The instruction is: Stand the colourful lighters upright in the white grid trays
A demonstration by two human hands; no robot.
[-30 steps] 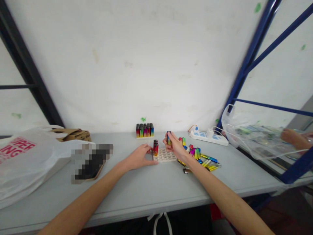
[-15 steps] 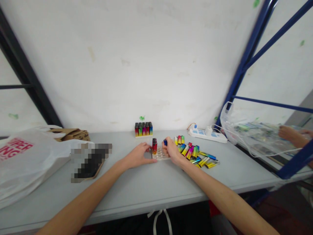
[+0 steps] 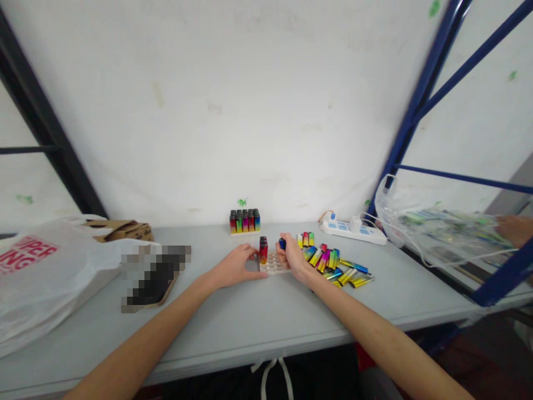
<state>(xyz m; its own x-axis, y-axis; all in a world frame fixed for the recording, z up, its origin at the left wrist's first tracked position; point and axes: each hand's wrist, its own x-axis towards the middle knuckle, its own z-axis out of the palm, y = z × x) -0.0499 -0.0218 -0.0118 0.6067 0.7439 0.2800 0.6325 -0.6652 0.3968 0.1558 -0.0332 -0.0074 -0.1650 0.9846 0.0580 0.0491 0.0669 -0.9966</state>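
Note:
A pale tray [image 3: 273, 270] with rows of round holes lies on the grey table. My left hand [image 3: 237, 265] holds its left end, thumb at the front corner and fingers curled at the back. Red lighters [image 3: 264, 251] with dark tops stand upright in the tray's left column. Over the tray's right side, my right hand [image 3: 293, 258] is closed around a lighter with a blue end [image 3: 282, 243]; the rest of it is hidden by the fingers. Beside this hand lies a loose pile of shiny multicoloured lighters [image 3: 333, 261].
Against the wall stands a second tray filled with upright lighters [image 3: 245, 221]. A white power strip [image 3: 353, 230] sits at the back right. Leftward are a white plastic bag [image 3: 54, 272], cardboard [image 3: 120, 229] and a blurred-out dark object [image 3: 160, 276]. Another person's hand [image 3: 514, 229] is beyond the blue frame [image 3: 402, 147].
My two hands, the tray and the lighters stay almost where they were. The other person's hand at the far right has moved rightward and is blurred.

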